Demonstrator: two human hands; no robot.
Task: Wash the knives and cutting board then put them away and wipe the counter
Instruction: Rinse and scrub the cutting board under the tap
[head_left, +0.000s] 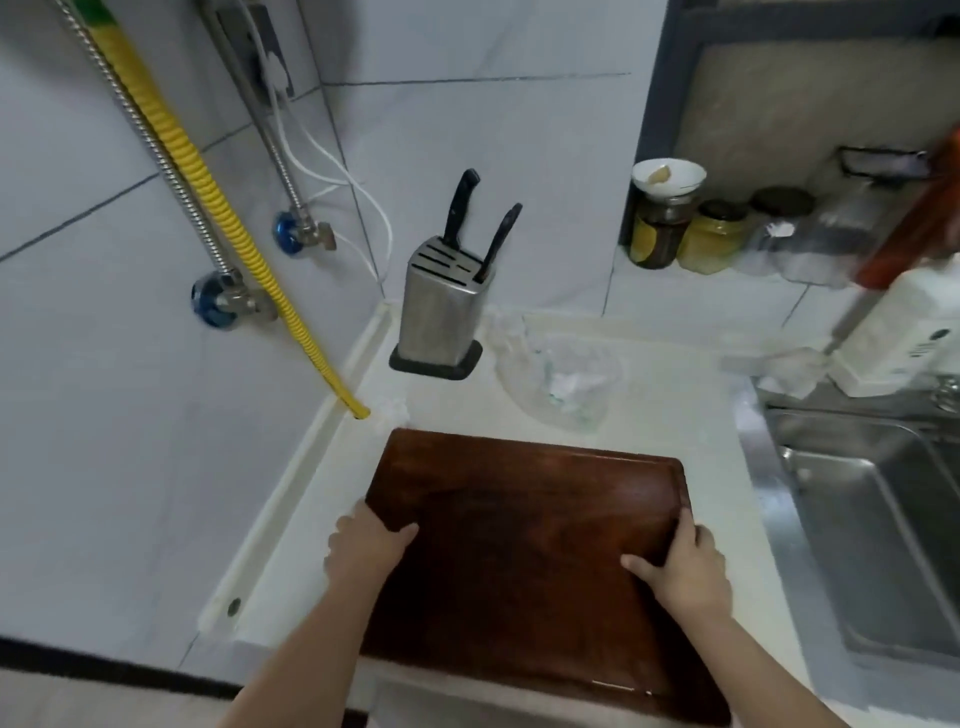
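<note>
While I stand at the white counter (675, 374), I hold the dark wooden cutting board (519, 519) by its two side edges. My left hand (363, 545) grips the left edge, thumb lying on the top face and fingers curled under out of sight. My right hand (685, 566) grips the right edge the same way, thumb stretched across the wood. The board lies face up over the counter, its long axis running away from me, the far short edge pointing toward the back wall and the near end hanging past the counter's front edge. I cannot tell whether it rests on the counter or is lifted just clear of it.

At the far left a yellow corrugated hose (208, 197) slants down to the counter's edge. Beyond the board stands the steel knife block (436, 312), two black-handled knives (460, 208) upright in its slots. Just right of it lies a crumpled clear plastic bag (566, 379). Further right sits the steel sink (883, 519), with jars (711, 234) on the ledge above.
</note>
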